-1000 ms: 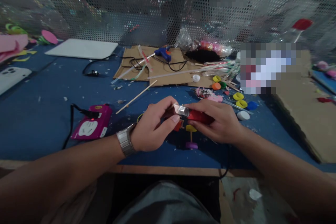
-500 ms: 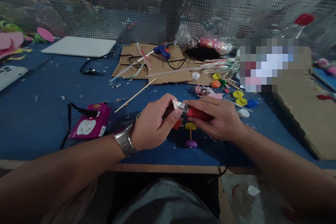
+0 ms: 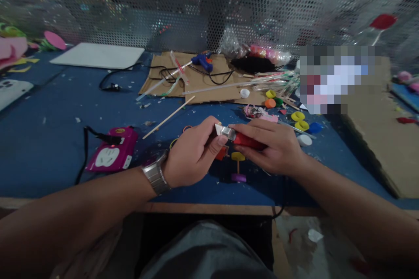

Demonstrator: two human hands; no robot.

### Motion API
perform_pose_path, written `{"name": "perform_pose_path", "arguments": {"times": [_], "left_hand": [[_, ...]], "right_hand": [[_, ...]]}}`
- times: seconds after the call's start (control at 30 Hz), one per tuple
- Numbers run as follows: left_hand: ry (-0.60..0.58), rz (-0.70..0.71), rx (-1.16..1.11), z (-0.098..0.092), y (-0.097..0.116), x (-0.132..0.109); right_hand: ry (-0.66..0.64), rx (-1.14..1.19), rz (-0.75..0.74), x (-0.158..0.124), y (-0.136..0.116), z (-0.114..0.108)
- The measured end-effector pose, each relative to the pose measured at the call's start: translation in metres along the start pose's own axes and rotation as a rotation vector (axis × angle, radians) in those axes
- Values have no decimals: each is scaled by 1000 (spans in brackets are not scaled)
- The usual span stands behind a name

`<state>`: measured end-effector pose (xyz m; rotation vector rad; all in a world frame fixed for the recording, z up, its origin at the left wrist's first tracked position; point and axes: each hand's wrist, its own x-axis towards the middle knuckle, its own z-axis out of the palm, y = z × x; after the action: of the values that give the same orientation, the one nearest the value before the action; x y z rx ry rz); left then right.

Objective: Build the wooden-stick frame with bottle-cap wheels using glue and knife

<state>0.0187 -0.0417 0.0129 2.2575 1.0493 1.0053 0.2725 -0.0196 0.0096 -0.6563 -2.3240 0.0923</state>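
My right hand (image 3: 275, 146) is wrapped round a box cutter (image 3: 249, 141) with a red handle and a silver metal head. Its short blade points left and meets the fingertips of my left hand (image 3: 196, 150). That hand is curled closed, thumb close to the cutter's metal head; whatever lies inside its fingers is hidden. Just below the hands, an orange piece (image 3: 222, 153) shows in part. Beside it is a stick with a yellow cap (image 3: 238, 156) at one end and a purple cap (image 3: 238, 178) at the other.
A magenta power box (image 3: 113, 150) with a plugged cable sits left. Behind the hands are a wooden stick (image 3: 168, 117), cardboard (image 3: 212, 89) and a blue glue gun (image 3: 203, 62). Several bottle caps (image 3: 297, 116) lie right, near a large cardboard sheet (image 3: 376, 126). Perforated metal mesh (image 3: 131, 8) stands behind.
Both hands and the box cutter hold nearly the same position. The view has shifted very slightly; nothing was picked up or let go.
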Motion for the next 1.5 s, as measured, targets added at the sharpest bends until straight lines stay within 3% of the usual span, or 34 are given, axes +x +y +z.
{"name": "perform_pose_path", "arguments": {"times": [0.73,1.5], "left_hand": [[39,2,104,1,-1,-1],[52,-8,72,0,-2,1]], "right_hand": [[25,-45,17,0,-4,2],[38,-113,92,0,-15,5]]}}
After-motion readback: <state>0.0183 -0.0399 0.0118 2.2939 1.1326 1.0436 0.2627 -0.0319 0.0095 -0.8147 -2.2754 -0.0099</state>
